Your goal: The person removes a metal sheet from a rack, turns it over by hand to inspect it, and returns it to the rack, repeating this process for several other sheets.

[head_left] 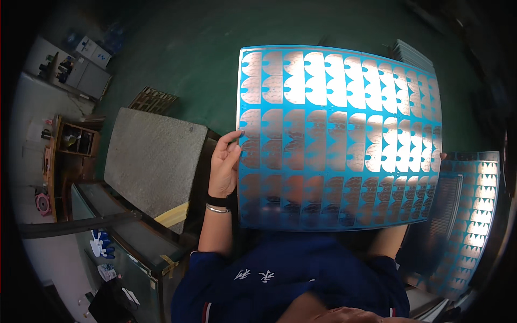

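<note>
Hands grip a blue panel [338, 140]: left hand [224, 164] at its edge, right hand [442, 156] mostly hidden.

The right hand [442, 156] is almost wholly hidden behind the blue panel [336, 137]; only a fingertip shows at the panel's right edge, so its grip cannot be judged. The panel also covers the palm of the left hand [225, 164] and part of the stack of similar panels [474, 215] at lower right. Items on the shelves [75, 141] at far left are too small and distorted to identify.
</note>
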